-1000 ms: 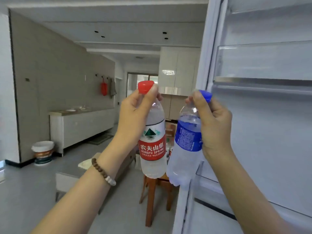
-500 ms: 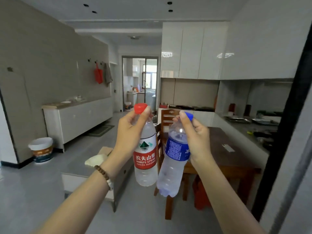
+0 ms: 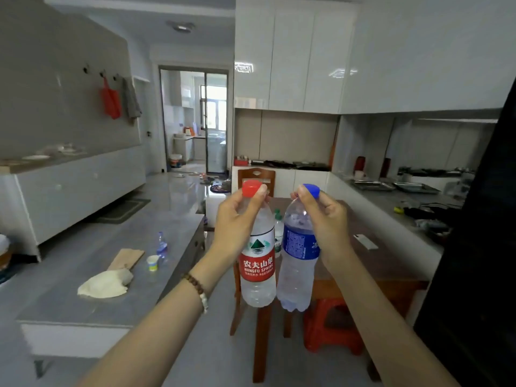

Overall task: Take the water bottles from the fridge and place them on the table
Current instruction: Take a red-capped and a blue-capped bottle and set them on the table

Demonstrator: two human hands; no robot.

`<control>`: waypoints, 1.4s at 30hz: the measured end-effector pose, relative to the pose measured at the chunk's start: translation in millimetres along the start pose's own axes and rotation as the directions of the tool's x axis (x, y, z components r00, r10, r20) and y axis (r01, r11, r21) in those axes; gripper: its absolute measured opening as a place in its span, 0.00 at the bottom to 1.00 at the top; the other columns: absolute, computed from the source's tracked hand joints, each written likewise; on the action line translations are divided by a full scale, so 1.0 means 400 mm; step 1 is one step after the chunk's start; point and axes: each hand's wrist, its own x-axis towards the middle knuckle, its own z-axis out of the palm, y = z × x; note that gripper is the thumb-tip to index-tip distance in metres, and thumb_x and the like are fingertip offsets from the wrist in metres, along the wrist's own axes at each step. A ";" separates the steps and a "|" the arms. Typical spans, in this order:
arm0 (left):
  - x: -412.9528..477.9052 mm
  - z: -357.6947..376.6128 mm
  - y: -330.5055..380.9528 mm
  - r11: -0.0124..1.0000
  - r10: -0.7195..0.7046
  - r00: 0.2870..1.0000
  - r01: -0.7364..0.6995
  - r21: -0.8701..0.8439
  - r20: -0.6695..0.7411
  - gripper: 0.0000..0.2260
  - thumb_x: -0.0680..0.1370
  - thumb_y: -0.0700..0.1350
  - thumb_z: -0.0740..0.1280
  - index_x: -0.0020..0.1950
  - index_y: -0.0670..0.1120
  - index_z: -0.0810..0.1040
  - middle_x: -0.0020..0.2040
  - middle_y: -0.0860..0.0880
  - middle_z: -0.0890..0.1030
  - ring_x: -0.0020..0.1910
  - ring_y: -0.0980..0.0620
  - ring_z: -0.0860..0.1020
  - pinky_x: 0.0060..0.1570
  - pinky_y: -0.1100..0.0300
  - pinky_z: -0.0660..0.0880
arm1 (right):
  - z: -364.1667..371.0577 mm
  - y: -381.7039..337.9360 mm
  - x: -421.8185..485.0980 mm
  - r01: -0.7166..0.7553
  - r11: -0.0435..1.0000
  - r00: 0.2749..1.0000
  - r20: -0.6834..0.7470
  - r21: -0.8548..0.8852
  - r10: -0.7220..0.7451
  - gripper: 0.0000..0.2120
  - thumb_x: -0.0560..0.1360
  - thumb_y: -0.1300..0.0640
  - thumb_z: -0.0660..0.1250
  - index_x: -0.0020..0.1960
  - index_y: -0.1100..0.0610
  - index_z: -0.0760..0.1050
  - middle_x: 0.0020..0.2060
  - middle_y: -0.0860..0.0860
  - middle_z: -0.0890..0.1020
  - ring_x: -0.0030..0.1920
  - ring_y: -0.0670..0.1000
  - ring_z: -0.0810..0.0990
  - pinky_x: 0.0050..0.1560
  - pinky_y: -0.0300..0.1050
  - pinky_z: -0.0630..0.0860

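Two bottles hang by necks: red-capped bottle (image 3: 257, 263) left hand (image 3: 237, 219), blue-capped bottle (image 3: 298, 261) right hand (image 3: 325, 219).

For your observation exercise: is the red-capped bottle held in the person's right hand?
No, the red-capped bottle hangs from the left hand; the right hand holds the blue-capped bottle.

Two clear plastic water bottles hang upright side by side in mid-air, near the viewer, their lower bodies touching or almost so. The left bottle (image 3: 258, 263) has a red cap and a red-and-white label with a green mountain mark. The right bottle (image 3: 297, 263) has a blue cap and a dark blue label. Behind them stands the brown wooden table (image 3: 371, 263), its top partly hidden.
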 end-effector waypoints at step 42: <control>0.900 0.689 -1.070 0.886 -0.229 0.906 0.044 0.461 0.355 0.10 0.65 0.58 0.73 0.37 0.52 0.81 0.39 0.51 0.83 0.37 0.54 0.79 0.41 0.55 0.76 | -0.429 1.087 1.116 -0.176 0.901 0.940 0.203 -0.397 0.273 0.14 0.64 0.45 0.76 0.45 0.52 0.82 0.47 0.49 0.84 0.50 0.49 0.81 0.53 0.46 0.78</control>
